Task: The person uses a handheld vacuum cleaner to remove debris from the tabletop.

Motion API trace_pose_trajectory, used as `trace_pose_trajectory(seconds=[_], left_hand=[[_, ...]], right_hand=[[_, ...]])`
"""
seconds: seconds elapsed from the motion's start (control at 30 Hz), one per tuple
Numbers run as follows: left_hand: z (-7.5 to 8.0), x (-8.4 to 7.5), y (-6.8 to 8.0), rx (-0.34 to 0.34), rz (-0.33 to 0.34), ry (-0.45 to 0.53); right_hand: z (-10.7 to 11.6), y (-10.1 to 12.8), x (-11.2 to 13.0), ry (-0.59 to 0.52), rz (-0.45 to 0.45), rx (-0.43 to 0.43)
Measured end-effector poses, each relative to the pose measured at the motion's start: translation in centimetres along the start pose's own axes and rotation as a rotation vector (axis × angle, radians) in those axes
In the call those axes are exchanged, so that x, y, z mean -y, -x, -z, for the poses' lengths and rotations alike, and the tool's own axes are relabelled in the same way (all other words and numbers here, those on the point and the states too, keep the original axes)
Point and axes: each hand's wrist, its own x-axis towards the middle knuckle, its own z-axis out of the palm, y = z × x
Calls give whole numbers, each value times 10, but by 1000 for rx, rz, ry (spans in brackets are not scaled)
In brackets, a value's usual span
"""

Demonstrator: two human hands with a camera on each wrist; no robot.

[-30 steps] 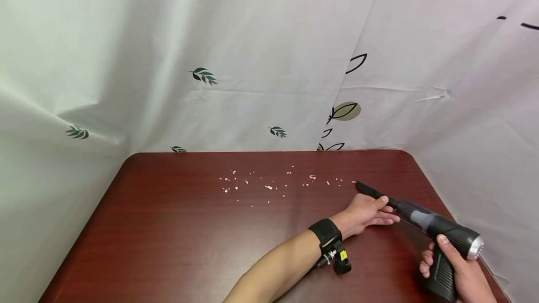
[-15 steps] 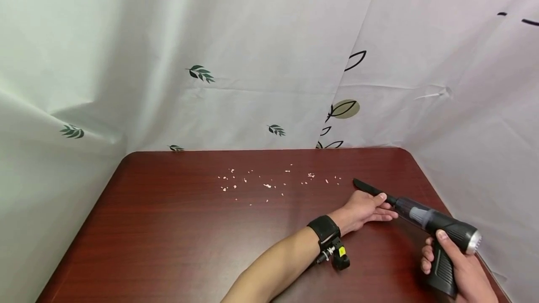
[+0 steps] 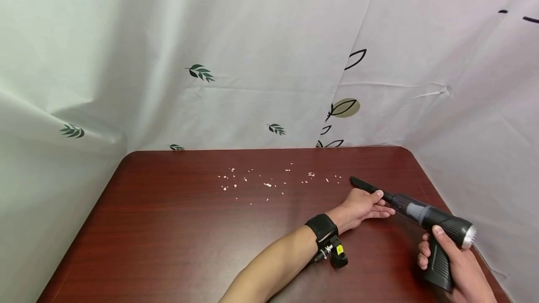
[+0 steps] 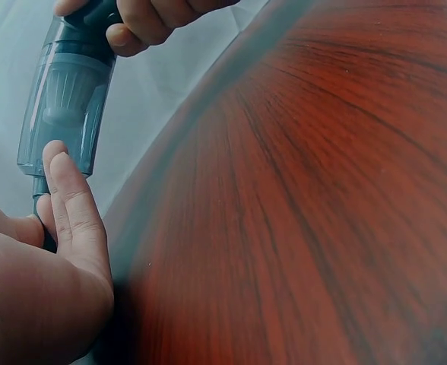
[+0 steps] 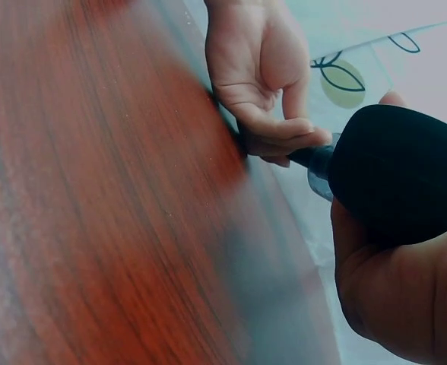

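A black handheld vacuum cleaner (image 3: 448, 226) with a clear dust cup (image 4: 65, 114) is held above the right side of the table. My right hand (image 3: 463, 265) grips its pistol handle, thumb along the rear. My left hand (image 3: 358, 207) pinches the slim black nozzle (image 3: 363, 184) between thumb and index finger, while its other fingers stretch out under the dust cup. In the right wrist view the dark base of the handle hides much of the vacuum. White paper scraps (image 3: 267, 184) lie scattered to the left of the nozzle tip.
The reddish-brown wooden table (image 3: 168, 237) has rounded far corners. White cloth with leaf prints (image 3: 236, 60) hangs behind it and along both sides. A black strap with a small camera (image 3: 326, 235) is worn on the left wrist.
Both hands and the vacuum cleaner have shifted slightly left and up in the head view. The nozzle tip is a little nearer the scraps. Both grips stay the same.
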Motion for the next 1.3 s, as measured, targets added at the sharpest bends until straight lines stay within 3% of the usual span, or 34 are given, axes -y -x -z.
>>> trace_pose_trajectory(seconds=[0.47, 0.8, 1.3], left_hand=[[11, -6, -1, -19, -14, 24], [16, -8, 4, -53, -35, 35], [21, -7, 11, -101, -70, 37]], right_hand=[[-9, -10, 1, 22, -50, 39], [-15, -14, 0, 57, -76, 16], [-16, -19, -6, 19, -98, 28]])
